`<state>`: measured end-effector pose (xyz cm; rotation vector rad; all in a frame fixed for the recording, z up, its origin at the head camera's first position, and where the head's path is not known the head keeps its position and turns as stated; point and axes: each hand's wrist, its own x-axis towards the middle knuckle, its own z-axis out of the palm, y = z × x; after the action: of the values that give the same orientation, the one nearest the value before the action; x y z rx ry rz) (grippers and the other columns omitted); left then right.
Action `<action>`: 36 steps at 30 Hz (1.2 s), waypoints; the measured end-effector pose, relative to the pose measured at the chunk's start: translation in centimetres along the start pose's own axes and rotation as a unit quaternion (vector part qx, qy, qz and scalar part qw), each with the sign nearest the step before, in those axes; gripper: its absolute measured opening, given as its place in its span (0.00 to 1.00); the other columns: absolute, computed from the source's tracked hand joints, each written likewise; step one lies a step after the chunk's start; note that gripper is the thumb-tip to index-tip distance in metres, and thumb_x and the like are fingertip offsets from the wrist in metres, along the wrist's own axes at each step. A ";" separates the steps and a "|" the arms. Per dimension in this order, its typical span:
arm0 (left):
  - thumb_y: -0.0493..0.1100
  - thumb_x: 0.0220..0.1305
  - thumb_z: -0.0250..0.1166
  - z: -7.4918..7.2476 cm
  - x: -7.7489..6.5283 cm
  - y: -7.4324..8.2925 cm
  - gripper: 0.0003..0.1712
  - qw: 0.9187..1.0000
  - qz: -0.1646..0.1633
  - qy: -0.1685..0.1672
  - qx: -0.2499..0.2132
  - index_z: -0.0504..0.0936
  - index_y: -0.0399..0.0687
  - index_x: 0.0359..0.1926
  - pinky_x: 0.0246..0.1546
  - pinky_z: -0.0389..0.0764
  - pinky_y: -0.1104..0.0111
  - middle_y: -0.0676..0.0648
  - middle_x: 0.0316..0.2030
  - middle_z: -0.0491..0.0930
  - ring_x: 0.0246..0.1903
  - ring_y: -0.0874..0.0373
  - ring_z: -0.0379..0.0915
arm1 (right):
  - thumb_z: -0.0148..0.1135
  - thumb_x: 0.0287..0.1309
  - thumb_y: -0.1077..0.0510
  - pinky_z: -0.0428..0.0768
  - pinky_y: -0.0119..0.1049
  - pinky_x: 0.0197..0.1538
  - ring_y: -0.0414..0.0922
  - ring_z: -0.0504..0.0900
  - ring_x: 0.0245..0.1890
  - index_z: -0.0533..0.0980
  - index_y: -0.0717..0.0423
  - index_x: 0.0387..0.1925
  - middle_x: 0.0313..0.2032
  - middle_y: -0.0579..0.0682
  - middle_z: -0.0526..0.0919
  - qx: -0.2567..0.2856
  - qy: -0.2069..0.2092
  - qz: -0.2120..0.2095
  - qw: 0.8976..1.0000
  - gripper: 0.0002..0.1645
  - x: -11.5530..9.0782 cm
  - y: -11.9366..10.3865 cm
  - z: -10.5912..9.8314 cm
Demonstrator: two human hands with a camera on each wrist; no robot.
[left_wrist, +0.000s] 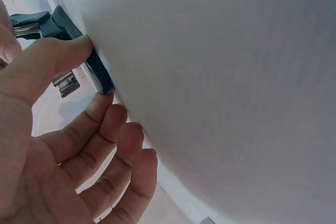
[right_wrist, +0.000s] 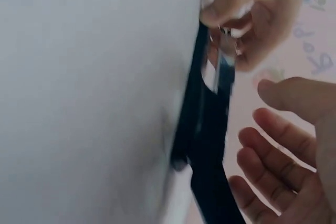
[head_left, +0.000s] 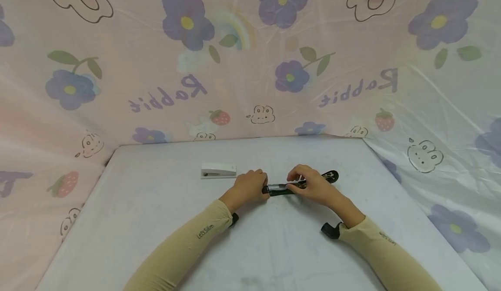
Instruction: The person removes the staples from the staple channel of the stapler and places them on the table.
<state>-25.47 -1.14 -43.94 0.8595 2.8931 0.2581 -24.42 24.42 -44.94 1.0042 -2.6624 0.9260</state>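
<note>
A black stapler (head_left: 278, 192) lies folded open on the white table, its metal staple channel (head_left: 277, 187) exposed and its top cover (head_left: 330, 177) swung back to the right. At the front end of the base, my left hand (head_left: 250, 185) pinches it between thumb and forefinger; the left wrist view shows the dark base end (left_wrist: 100, 72) there, with the other fingers loosely bent. My right hand (head_left: 313, 187) hovers beside the stapler's hinge side. In the right wrist view its relaxed fingers (right_wrist: 278, 129) are spread and apart from the stapler body (right_wrist: 205, 124).
A white stapler (head_left: 218, 170) sits on the table (head_left: 164, 186) to the left of my left hand. Behind the table hangs a patterned cloth (head_left: 242, 65) with flowers and rabbits. Black wrist straps (head_left: 330, 230) show at the sleeves.
</note>
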 end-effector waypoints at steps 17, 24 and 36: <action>0.56 0.64 0.79 -0.2 0.2 -0.2 0.19 1.000 0.003 0.001 0.013 0.82 0.50 0.42 0.34 0.79 0.64 0.53 0.38 0.78 0.37 0.58 0.75 | 0.77 0.64 0.62 0.81 0.46 0.49 0.46 0.80 0.42 0.83 0.53 0.42 0.41 0.46 0.82 -0.014 -0.017 0.023 0.999 0.09 0.5 -1.4 1.3; 0.56 0.64 0.79 -0.2 0.3 -0.2 0.20 1.000 0.002 -0.005 0.013 0.82 0.50 0.42 0.35 0.79 0.63 0.53 0.38 0.77 0.37 0.58 0.75 | 0.76 0.65 0.61 0.81 0.46 0.49 0.46 0.80 0.43 0.87 0.52 0.42 0.42 0.47 0.82 -0.024 -0.033 0.045 0.998 0.06 0.7 -1.8 1.4; 0.55 0.64 0.79 0.2 0.4 0.1 0.19 1.000 0.003 -0.003 0.002 0.82 0.50 0.41 0.33 0.77 0.64 0.53 0.37 0.77 0.37 0.56 0.75 | 0.75 0.67 0.59 0.80 0.44 0.49 0.43 0.80 0.44 0.89 0.51 0.43 0.43 0.45 0.81 -0.014 -0.043 0.083 0.996 0.05 0.4 -1.9 1.7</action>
<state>-25.70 -0.86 -44.10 0.8674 2.8876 0.2506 -23.32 22.09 -45.19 0.8447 -2.8583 0.8928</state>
